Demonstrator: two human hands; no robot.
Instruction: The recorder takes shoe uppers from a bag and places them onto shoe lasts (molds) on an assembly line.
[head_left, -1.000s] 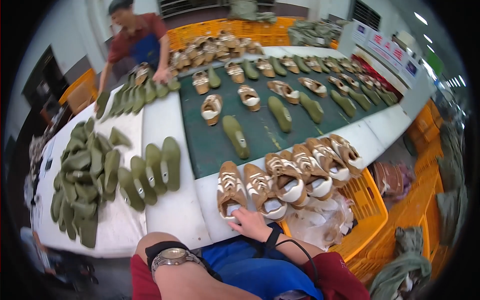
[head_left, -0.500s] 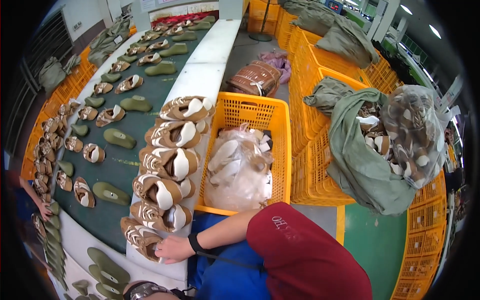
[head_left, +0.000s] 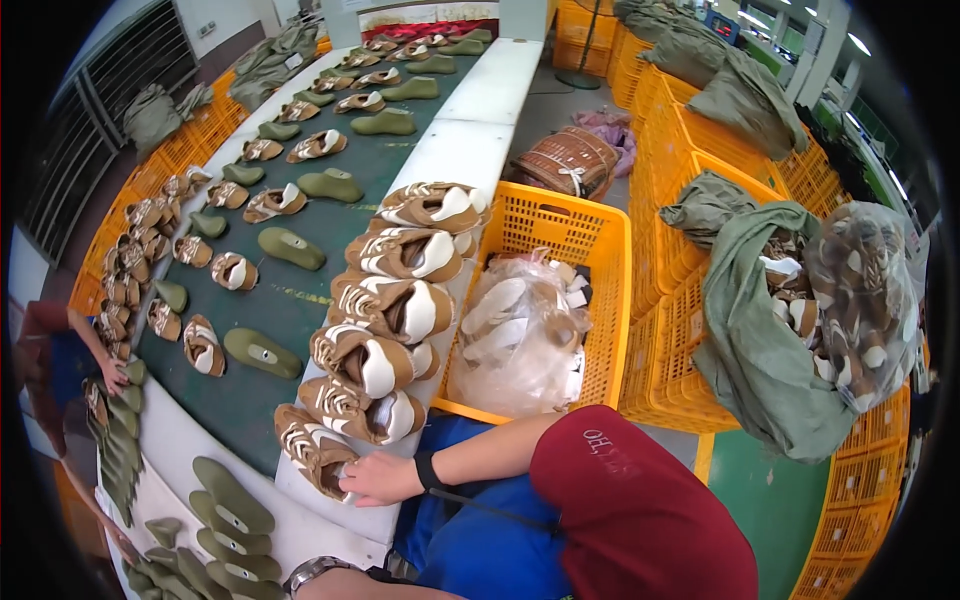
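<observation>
My right hand (head_left: 385, 478), a black band at its wrist, has its fingers closed on the white heel edge of the nearest brown-and-white shoe upper (head_left: 316, 452). That upper lies at the near end of a row of stacked shoe uppers (head_left: 400, 300) along the white ledge (head_left: 475, 120). Of my left arm only the wrist with a metal watch (head_left: 318, 568) shows at the lower edge; the hand itself is out of the picture. Close to that wrist lie several dark green shoe lasts (head_left: 232, 510) on a white surface.
A green conveyor belt (head_left: 300, 300) carries uppers and lasts in rows. Beside the ledge stands a yellow crate (head_left: 605, 300) with plastic-wrapped parts. Stacked yellow crates (head_left: 665, 330) and a clear bag of uppers (head_left: 865, 300) are at right. A co-worker's hand (head_left: 113, 375) reaches over lasts at left.
The view has swung left, so the scene sits farther right and the nearer part a little higher. My right hand stays at the same upper's heel.
</observation>
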